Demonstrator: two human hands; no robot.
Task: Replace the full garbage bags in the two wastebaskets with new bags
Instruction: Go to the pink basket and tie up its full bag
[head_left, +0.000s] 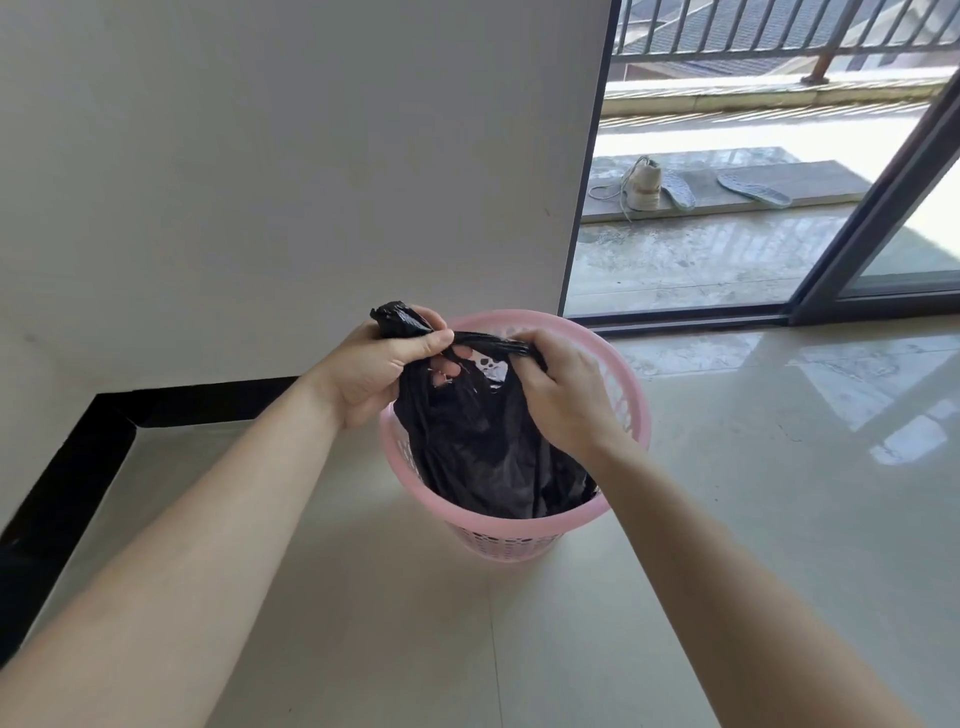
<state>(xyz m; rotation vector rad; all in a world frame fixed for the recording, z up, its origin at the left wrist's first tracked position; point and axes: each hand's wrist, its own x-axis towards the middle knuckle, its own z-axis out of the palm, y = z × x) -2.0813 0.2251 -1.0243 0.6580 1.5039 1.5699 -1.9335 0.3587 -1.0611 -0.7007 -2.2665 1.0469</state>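
Apparent step: closing the full black garbage bag (478, 452) before removal; next, knot both ends and lift it clear of the rim. Left hand (387, 364) fingers clenched round one bunched end; right hand (569, 400) fingers curled, pinching the other. Bag body hangs inside the pink wastebasket (506, 543), mid-floor. Far right: a shoe (644, 184) beyond the sliding door frame (883, 208)

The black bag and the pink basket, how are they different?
The black bag is soft and crumpled; the pink basket is stiff, with rows of little holes. The black bag is dark; the pink basket is pale. The left hand and right hand grip the black bag's twisted top, while the pink basket just stands on the floor. Both look like plastic.
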